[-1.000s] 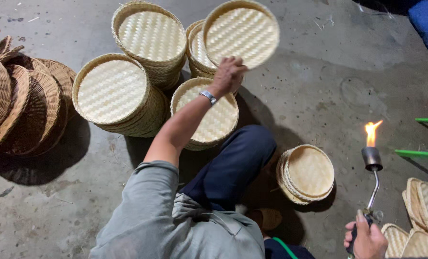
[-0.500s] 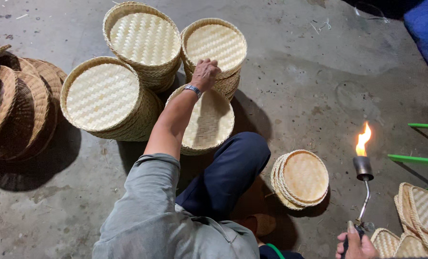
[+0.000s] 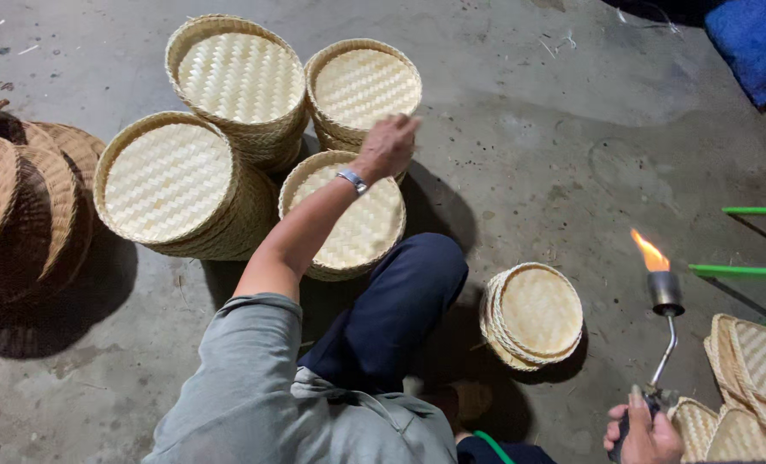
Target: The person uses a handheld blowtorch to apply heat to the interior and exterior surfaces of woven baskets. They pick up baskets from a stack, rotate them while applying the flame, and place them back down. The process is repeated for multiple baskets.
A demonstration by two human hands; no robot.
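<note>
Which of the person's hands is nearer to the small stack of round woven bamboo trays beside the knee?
Right. The right hand grips the lit gas torch just beyond the small stack of round woven bamboo trays; the left hand reaches far off, over the tall stacks.

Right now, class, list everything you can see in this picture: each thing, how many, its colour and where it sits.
Tray stacks: four, pale straw, on the floor ahead.
Small stack: one, straw, by the knee.
Dark baskets: a leaning row, brown, far left.
Loose trays: several, straw, lower right.
Torch: one, metal, lit with an orange flame.
Green bars: right edge.
Blue cloth: top right.
Floor: grey concrete.
Left hand: over the stacks, empty, watch on wrist.
Right hand: grip on the torch.
</note>
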